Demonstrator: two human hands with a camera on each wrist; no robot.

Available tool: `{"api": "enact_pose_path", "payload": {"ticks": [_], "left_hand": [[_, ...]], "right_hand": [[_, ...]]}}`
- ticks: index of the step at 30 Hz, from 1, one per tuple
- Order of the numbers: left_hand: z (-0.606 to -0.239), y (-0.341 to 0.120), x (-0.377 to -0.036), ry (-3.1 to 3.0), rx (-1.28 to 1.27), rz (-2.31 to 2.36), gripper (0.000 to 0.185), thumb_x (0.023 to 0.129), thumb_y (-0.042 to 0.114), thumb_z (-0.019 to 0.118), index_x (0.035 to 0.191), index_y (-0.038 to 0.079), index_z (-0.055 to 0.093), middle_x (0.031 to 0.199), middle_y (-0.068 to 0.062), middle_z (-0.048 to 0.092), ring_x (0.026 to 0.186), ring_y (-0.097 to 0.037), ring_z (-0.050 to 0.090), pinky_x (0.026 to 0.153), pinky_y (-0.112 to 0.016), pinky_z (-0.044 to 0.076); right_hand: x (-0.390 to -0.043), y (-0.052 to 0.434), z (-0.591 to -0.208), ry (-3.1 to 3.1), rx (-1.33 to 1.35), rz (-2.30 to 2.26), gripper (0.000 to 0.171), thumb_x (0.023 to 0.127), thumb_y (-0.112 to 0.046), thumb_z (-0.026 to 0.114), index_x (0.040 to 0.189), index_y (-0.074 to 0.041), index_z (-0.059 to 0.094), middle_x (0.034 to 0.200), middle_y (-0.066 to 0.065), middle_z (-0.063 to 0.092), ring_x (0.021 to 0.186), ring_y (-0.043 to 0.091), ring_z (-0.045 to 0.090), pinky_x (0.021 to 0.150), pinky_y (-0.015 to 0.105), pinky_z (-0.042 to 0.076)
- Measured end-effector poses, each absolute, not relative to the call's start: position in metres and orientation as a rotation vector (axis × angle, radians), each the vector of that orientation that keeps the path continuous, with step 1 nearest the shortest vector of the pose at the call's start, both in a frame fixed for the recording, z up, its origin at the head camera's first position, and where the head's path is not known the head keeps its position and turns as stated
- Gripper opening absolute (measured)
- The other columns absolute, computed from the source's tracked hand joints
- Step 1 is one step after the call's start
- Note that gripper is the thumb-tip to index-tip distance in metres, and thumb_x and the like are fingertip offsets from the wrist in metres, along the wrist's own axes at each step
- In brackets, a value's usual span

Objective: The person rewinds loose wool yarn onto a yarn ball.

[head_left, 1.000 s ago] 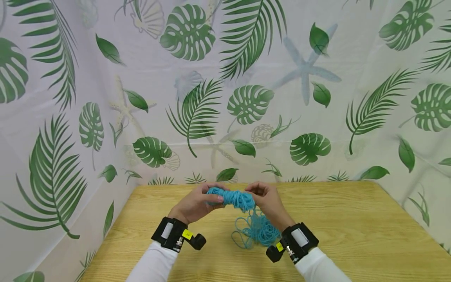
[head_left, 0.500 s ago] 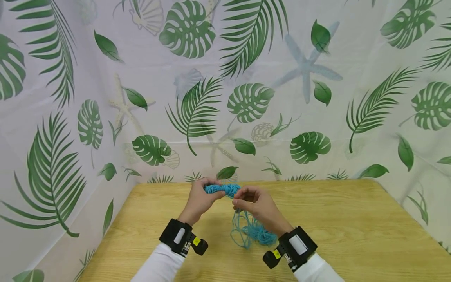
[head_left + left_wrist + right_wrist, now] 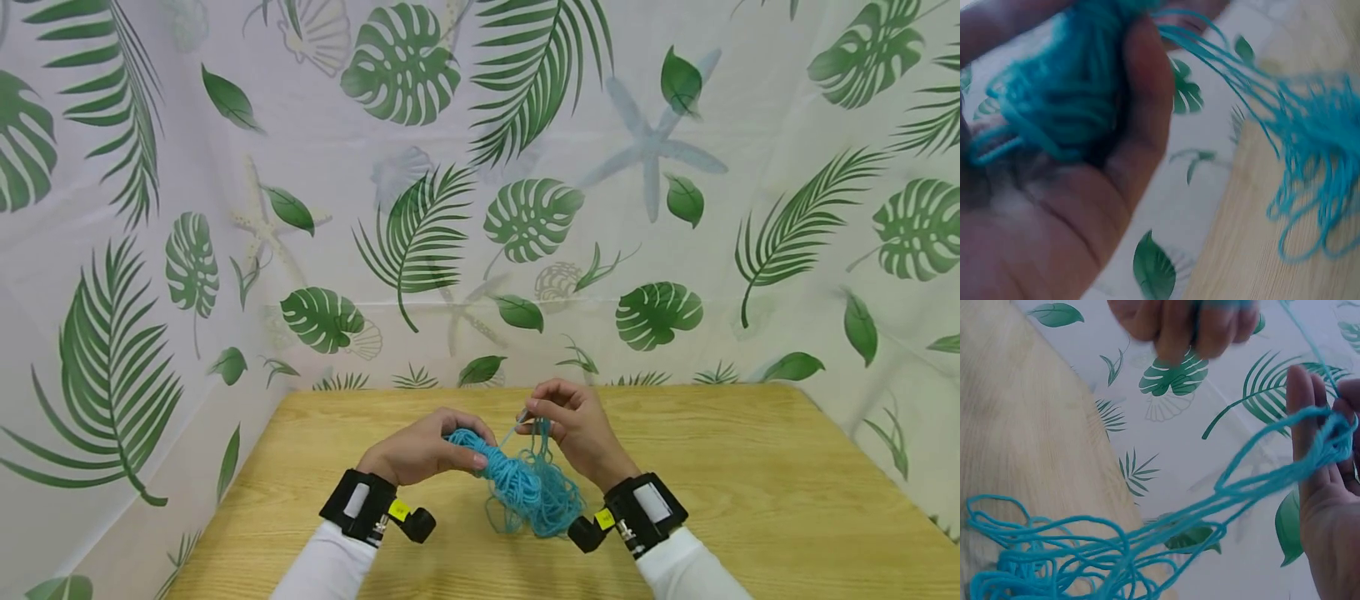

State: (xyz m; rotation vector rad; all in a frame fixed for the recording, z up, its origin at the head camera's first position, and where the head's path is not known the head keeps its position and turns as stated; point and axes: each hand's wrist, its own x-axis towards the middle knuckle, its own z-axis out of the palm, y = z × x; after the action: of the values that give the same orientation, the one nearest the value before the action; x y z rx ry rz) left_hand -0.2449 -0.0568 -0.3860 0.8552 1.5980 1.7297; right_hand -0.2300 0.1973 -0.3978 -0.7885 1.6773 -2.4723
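A leaf-print curtain (image 3: 525, 208) hangs close behind and beside a pale wood table (image 3: 750, 500), so the head view shows a small, shut-in corner with a smooth, grained top. Over its middle the left hand (image 3: 420, 450) curls its fingers and thumb round the wound end of a bundle of blue yarn (image 3: 517, 487), while the right hand (image 3: 577, 429) pinches a few strands raised just above it; the loose tail sags in a tangle down to the table between the wrists. The yarn looks light, soft and limp, likely to snag on itself and slip out of a slack grip, so the firm wound part seems the best place to hold, with single strands taken near the fingertips. The left wrist view, blurred, shows the left hand (image 3: 1066, 187) wrapped round the yarn (image 3: 1054, 106) against the palm, strands running off to loops over the table (image 3: 1254, 250). The right wrist view shows the right hand (image 3: 1322, 487) with strands of yarn (image 3: 1241, 481) hooked over its nearly straight fingers (image 3: 1300, 419), thumb hidden, loops trailing onto the table (image 3: 1016, 425) before the curtain (image 3: 1222, 412).
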Motion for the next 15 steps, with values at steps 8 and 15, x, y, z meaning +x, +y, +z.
{"api": "enact_pose_path", "payload": {"ticks": [8, 15], "left_hand": [[-0.384, -0.062, -0.248, 1.340, 0.884, 1.917, 0.012, 0.094, 0.007, 0.068, 0.105, 0.011, 0.069, 0.090, 0.001, 0.066, 0.082, -0.011, 0.065, 0.080, -0.028, 0.057], [-0.386, -0.051, -0.246, 1.270, 0.684, 2.276, 0.013, 0.099, 0.000, 0.061, 0.106, 0.008, 0.068, 0.102, -0.004, 0.062, 0.094, -0.015, 0.065, 0.094, -0.031, 0.055]], "right_hand": [[-0.229, 0.202, -0.408, 1.744, -0.714, -2.351, 0.012, 0.101, -0.005, 0.062, 0.099, -0.014, 0.069, 0.085, -0.003, 0.064, 0.053, 0.005, 0.046, 0.048, 0.018, 0.037], [-0.224, 0.192, -0.414, 1.963, -0.659, -2.098, 0.005, 0.099, -0.007, 0.064, 0.100, -0.007, 0.069, 0.086, 0.002, 0.065, 0.059, 0.010, 0.051, 0.054, 0.024, 0.039]]}}
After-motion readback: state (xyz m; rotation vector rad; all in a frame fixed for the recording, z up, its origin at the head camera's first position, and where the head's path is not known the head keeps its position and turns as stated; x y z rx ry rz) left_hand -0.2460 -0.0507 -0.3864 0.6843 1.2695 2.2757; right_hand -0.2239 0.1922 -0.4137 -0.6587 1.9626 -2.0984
